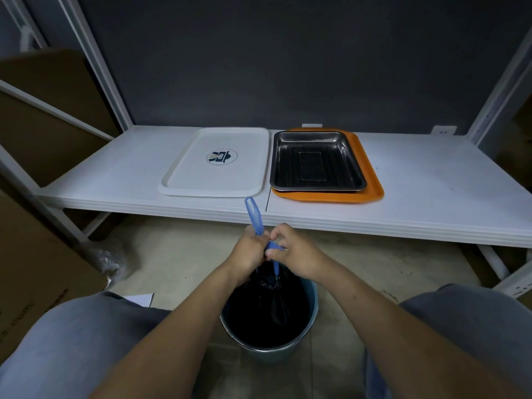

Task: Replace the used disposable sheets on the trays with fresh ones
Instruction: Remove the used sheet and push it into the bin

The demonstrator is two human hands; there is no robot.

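Between your knees, the blue bin (313, 311) holds a black bag (259, 323) too dark to see into. Above it your left grip (248, 250) is closed round a blue drawstring (255, 216) that sticks upward, while your right grip (295, 254) pinches a second blue loop (274, 245); your fingers hide where the two meet. Beyond, on the white shelf (115, 174), the white tray (187, 177) with its round dark logo lies just beside the glossy black tray (316, 145), which sits on the orange tray (372, 187).
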